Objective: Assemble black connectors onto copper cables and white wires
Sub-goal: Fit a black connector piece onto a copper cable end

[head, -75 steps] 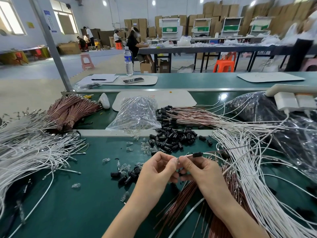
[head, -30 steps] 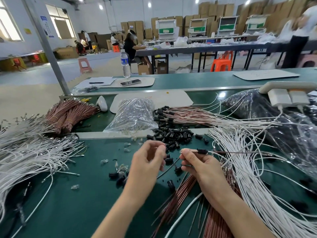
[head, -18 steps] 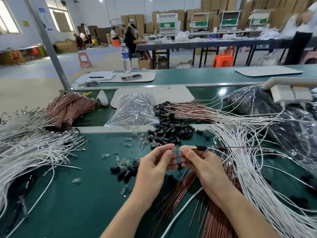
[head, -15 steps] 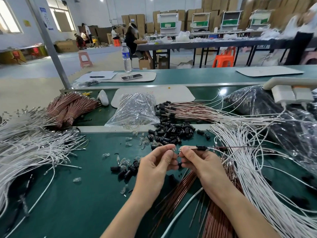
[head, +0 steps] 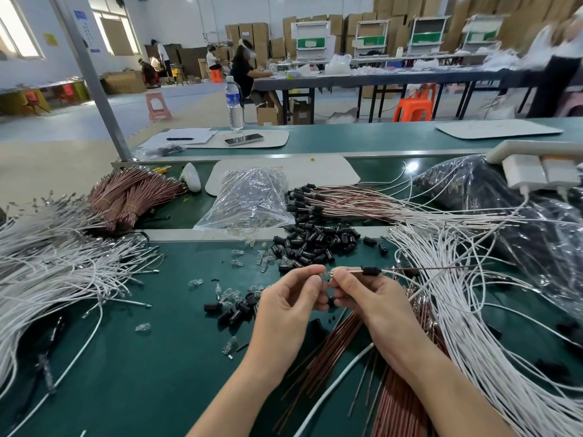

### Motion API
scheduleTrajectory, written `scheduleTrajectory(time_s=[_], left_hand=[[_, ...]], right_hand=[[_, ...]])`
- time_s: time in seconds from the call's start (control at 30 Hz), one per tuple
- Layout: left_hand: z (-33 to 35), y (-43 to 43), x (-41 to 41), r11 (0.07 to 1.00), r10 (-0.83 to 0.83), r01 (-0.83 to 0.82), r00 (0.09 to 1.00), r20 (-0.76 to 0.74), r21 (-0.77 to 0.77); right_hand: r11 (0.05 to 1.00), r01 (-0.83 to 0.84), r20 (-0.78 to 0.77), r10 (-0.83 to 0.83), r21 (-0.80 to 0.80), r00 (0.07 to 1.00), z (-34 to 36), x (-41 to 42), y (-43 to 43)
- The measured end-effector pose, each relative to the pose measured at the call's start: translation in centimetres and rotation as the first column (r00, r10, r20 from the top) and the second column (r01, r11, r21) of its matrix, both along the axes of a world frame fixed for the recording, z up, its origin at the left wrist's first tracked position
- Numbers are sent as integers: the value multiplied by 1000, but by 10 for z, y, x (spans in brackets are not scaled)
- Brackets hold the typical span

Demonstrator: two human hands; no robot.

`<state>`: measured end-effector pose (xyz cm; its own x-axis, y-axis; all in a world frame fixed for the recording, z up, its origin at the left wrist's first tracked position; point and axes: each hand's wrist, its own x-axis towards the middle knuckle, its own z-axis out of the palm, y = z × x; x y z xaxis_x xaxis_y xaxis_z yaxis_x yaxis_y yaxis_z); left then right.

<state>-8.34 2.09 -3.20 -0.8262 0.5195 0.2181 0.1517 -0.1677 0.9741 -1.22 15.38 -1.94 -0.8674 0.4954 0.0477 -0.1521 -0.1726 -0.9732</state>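
Black connector [head: 369,271] sits threaded on the wires [head: 347,270] that the right hand [head: 362,294] pinches near their tips, while the left hand [head: 290,298] pinches a small clear piece [head: 323,274] against them. A finished batch [head: 307,200] lies behind the loose connectors [head: 315,244], yet heaps of white wires [head: 47,272] and copper cables [head: 132,197] carry none, so I judge the job well short of half done.

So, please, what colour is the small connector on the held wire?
Black; the small cylindrical plastic connector shows best in the head view.
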Motion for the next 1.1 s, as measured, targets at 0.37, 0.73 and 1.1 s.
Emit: scheduleTrajectory(time_s=[0.37, 0.73, 1.1], left_hand=[[4, -1, 3, 1000, 10, -11, 999, -36, -21], [5, -3, 7, 995, 43, -56, 987, -153, -82], [2, -6, 1, 994, 17, -38, 979, -204, -99]], right_hand=[[1000, 10, 1, -10, -2, 1000, 0, 0, 1], [1000, 10, -4, -10, -23, 1000, -1, 2, 1], [996, 8, 7, -9, 85, 1000, -3, 3, 1]])
